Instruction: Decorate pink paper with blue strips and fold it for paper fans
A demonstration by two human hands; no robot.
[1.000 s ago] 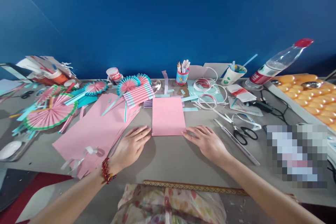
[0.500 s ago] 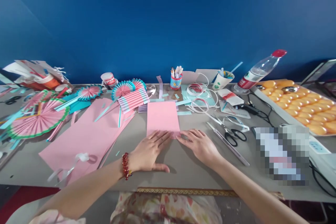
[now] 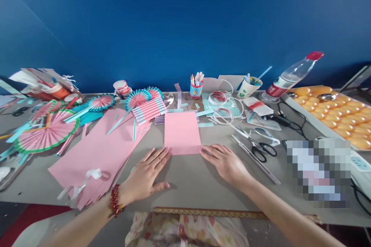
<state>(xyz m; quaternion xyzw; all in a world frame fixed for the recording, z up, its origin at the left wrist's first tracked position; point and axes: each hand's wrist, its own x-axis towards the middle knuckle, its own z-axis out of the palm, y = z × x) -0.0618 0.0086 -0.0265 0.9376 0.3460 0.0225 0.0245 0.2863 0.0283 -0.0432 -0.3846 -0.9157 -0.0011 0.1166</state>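
Note:
A pink sheet of paper (image 3: pixel 182 131) lies on the grey table in front of me, with a narrow crease or folded strip along its near edge. My left hand (image 3: pixel 146 173) rests flat at the sheet's near left corner, fingertips touching it and thumb out to the side. At the near right corner lies my right hand (image 3: pixel 224 162), its fingers stretched out and the tips on the paper's edge. Neither hand grips anything. Beyond the sheet's left side sits a pleated pink and blue paper piece (image 3: pixel 149 110).
Larger pink sheets (image 3: pixel 95 150) and paper fans (image 3: pixel 48 129) cover the left. To the right lie a craft knife (image 3: pixel 257 162), scissors (image 3: pixel 263 150), ribbon rolls (image 3: pixel 222 102) and a tilted bottle (image 3: pixel 292 75). A pen cup (image 3: pixel 196 89) stands near the blue wall.
My left hand has slid left along the near edge, from the middle of the sheet to its left corner. My right hand stays near the right corner.

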